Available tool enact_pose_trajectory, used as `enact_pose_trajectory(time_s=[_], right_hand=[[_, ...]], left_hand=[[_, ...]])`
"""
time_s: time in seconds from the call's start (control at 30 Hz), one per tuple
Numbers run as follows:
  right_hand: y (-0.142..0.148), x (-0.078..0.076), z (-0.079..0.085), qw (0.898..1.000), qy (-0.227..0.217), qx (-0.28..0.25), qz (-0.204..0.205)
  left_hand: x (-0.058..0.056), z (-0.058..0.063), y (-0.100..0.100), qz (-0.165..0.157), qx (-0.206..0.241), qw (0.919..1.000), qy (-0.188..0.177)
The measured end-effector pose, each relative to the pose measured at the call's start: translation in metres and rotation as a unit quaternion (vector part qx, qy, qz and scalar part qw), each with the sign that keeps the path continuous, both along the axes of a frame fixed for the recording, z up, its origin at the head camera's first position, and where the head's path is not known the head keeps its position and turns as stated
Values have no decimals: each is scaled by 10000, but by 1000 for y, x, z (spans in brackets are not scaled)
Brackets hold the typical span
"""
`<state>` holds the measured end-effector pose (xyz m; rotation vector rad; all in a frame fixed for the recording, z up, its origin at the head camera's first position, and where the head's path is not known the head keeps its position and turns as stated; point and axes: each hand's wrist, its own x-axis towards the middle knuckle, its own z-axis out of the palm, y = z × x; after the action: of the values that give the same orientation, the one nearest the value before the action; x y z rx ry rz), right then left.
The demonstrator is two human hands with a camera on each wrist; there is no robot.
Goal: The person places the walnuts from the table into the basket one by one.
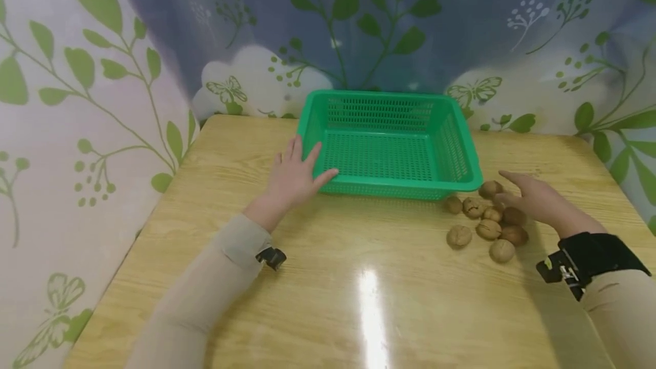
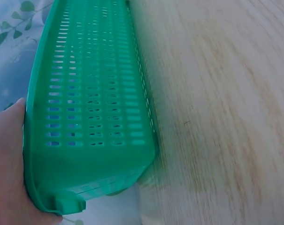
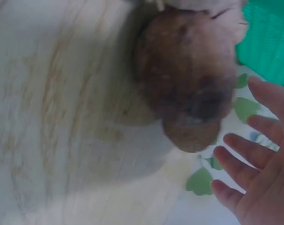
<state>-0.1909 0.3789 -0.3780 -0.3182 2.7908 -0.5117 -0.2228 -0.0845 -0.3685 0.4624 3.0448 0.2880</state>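
Note:
A green plastic basket with slotted walls stands on the table, nothing inside it. My left hand rests at its front left corner, fingers spread over the rim and thumb along the front edge. In the left wrist view that hand touches the rim of the basket. Several walnuts lie in a loose cluster off the basket's front right corner. Over their right side hovers my right hand, fingers extended. Up close in the right wrist view, a walnut looks blurred beside the unfilled right hand.
The wooden table carries a bright light reflection near its front. A leaf-patterned curtain hangs right behind the table, and a similar patterned covering stands along the left side. Both wrists wear small dark camera mounts.

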Motion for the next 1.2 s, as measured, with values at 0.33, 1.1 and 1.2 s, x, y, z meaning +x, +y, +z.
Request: enact_pose_trajectory(time_s=[0.33,1.1,1.2], right_hand=[[3,-11,-12,9998,195,-22,81],[2,14,7,9915,1152,-288,-532],[-4,16,17,9872,1440,-268,-636]], left_hand=[[4,-1,3,-201,125,9997,-83],[5,-4,4,-318,145,9994,-52],[5,-6,4,-274,128,9995,-33]])
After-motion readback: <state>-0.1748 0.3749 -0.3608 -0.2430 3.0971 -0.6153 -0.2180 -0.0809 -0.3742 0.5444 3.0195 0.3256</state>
